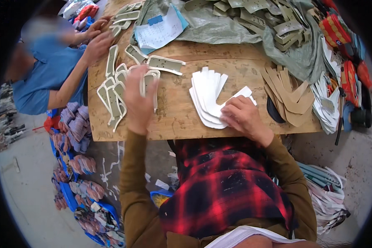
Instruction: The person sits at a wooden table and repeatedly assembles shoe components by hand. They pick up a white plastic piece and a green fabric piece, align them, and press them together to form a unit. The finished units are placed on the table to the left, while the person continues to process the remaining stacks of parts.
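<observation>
In front of me on the wooden table a stack of thin white V-shaped pieces (204, 97) is loosely fanned out. My right hand (242, 115) is at its lower right, fingers bent and closed on the edge of the pieces. My left hand (139, 101) is raised to the left and smeared by motion, so its fingers are hard to read. It hovers over several curved grey-green pieces with white rims (111, 97), hiding some of them. Another rimmed piece (165, 63) lies just beyond it.
At the left, a person in a blue shirt (56, 74) handles similar pieces. A green plastic sheet (223, 35) bears a pile of bare pieces (273, 20) and a written paper (159, 32). Brown cut pieces (291, 95) lie at the right. Bundled goods (84, 165) stand below left.
</observation>
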A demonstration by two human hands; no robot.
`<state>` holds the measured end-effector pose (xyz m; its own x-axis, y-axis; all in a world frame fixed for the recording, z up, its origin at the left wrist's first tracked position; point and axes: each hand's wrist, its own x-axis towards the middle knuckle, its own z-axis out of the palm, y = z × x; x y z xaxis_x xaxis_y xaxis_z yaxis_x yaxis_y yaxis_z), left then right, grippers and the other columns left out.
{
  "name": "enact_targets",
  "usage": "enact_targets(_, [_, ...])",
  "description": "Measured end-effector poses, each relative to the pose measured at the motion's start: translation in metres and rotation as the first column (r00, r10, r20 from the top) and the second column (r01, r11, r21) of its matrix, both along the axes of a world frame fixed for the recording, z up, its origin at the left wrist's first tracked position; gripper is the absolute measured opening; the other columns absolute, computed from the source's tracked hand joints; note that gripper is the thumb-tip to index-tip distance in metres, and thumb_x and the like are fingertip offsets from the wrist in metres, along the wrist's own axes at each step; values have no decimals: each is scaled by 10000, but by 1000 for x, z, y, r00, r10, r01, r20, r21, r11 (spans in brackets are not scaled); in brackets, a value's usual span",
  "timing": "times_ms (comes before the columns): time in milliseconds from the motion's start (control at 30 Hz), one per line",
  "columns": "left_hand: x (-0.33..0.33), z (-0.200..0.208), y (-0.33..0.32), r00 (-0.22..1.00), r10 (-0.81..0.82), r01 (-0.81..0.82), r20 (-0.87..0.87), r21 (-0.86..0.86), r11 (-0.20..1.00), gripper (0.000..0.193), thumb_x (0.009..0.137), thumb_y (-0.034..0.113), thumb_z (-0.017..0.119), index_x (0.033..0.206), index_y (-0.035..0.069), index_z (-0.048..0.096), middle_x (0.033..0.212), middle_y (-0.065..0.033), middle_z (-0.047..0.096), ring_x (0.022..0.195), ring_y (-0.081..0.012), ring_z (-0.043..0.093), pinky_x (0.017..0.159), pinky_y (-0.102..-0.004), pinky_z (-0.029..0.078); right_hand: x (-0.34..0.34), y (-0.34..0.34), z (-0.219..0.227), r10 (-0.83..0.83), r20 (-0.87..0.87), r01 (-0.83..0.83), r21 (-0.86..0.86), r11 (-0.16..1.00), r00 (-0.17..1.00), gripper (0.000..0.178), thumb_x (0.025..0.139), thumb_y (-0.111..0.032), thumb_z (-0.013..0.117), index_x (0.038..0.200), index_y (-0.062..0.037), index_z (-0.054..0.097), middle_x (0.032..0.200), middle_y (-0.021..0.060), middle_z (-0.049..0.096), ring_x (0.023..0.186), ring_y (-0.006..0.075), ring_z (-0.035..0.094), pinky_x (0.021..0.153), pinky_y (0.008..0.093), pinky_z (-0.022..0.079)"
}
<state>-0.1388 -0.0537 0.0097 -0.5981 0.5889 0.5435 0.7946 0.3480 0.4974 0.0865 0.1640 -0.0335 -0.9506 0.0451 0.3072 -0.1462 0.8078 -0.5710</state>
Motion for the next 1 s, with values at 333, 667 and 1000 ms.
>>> enact_targets(333, [150, -40, 30, 871, -298, 244, 392, 180, 953, 270, 823, 138, 748, 1054, 32, 658, 952, -71, 640, 810, -209, 618, 732, -350, 494, -11, 14, 0, -167, 27, 166, -345, 924, 986, 63, 809, -94, 674, 862, -66, 654, 889, 80, 582, 828, 279, 552, 731, 376, 444])
enact_targets(667, [127, -8, 80, -220, -641, -291, 735, 578, 762, 295, 1032, 147, 444, 1257, -32, 514, 1180, -137, 618, 1067, -247, 637, 808, -398, 604, -11, 56, 65, -44, -400, 112, 149, 982, 915, 159, 769, -141, 696, 922, -110, 670, 1078, 83, 629, 901, 275, 603, 773, 385, 473])
enact_targets(1000, [127, -5, 66, -424, -718, -408, 551, 592, 695, 340, 1018, 205, 501, 1301, 17, 515, 1332, -116, 542, 1210, -215, 544, 1060, -344, 461, -45, 366, 29, -314, 146, 137, 676, 724, 938, 604, 759, -79, 654, 1339, -37, 488, 1368, 199, 513, 1261, 378, 486, 1051, 434, 411])
